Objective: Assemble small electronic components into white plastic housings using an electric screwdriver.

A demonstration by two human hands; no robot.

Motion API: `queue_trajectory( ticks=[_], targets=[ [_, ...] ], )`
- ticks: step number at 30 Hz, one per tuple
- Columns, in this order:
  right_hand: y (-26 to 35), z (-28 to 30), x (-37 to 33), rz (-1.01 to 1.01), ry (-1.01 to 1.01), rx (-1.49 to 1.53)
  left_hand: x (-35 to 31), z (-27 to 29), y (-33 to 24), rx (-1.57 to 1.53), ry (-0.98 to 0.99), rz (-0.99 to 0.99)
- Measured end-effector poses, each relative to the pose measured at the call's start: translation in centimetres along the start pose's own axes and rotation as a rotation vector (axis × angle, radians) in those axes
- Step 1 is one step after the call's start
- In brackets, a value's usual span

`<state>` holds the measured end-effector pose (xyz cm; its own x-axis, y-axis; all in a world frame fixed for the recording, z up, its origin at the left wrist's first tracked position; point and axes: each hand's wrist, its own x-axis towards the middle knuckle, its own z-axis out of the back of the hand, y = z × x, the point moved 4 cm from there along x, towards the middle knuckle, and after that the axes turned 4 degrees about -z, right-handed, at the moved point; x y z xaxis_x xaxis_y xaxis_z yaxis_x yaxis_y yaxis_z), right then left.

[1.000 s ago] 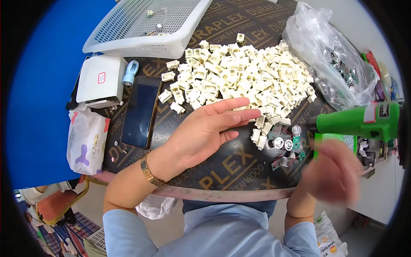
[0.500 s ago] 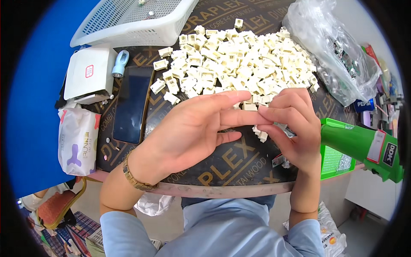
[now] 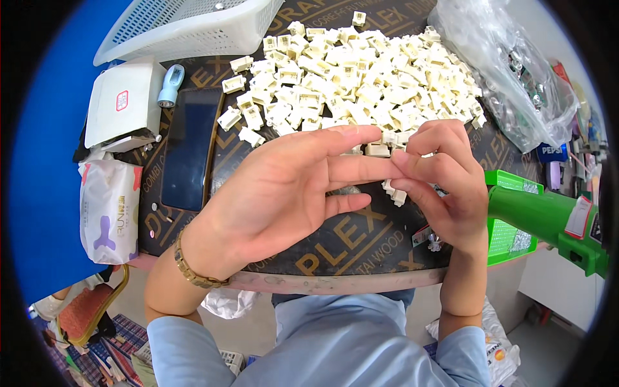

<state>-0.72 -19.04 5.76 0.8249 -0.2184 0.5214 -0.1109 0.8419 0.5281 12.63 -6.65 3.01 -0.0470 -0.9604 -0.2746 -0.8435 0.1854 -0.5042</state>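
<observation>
My left hand (image 3: pixel 277 187) is palm up over the near part of the table, its fingers stretched out and holding nothing. Thumb and fingertips of my right hand (image 3: pixel 445 187) pinch the tip of one outstretched left finger (image 3: pixel 364 169). Anything small between those fingertips cannot be made out. Just below them lie a few cream plastic housings (image 3: pixel 394 193), partly covered by my right hand. Beyond both hands spreads a large heap of the same small hollow housings (image 3: pixel 361 77).
A white perforated basket (image 3: pixel 187 32), white box (image 3: pixel 126 103), light-blue flashlight (image 3: pixel 171 85), dark phone (image 3: pixel 188 148) and tissue pack (image 3: pixel 111 213) are on the left. A clear bag of parts (image 3: pixel 509 77), green tray (image 3: pixel 503 251) and green tool (image 3: pixel 541 209) stand right.
The view has shifted slightly, so the table things sit a little higher and farther left. Both hands keep nearly the same pose, the right still pinching the left fingertip.
</observation>
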Motion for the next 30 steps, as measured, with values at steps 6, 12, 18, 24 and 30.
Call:
queue_trajectory(
  ticks=[6,12,18,24,30],
  targets=[
    [-0.1,-0.1,0.0,-0.004,0.012,0.017,-0.1,-0.1,0.0,-0.029,0.020,-0.006],
    [-0.2,-0.2,0.0,-0.006,0.024,0.035,-0.1,-0.3,-0.1,0.022,-0.016,-0.036],
    [-0.3,-0.3,-0.2,-0.035,0.018,0.074,-0.4,-0.4,-0.3,0.204,-0.078,-0.081],
    [-0.3,-0.3,-0.1,-0.029,0.026,0.075,-0.6,-1.4,-0.1,0.479,-0.093,-0.135],
    [-0.3,-0.4,-0.2,-0.056,0.038,0.089,-0.6,-1.5,-0.1,0.504,-0.030,-0.179]
  ],
)
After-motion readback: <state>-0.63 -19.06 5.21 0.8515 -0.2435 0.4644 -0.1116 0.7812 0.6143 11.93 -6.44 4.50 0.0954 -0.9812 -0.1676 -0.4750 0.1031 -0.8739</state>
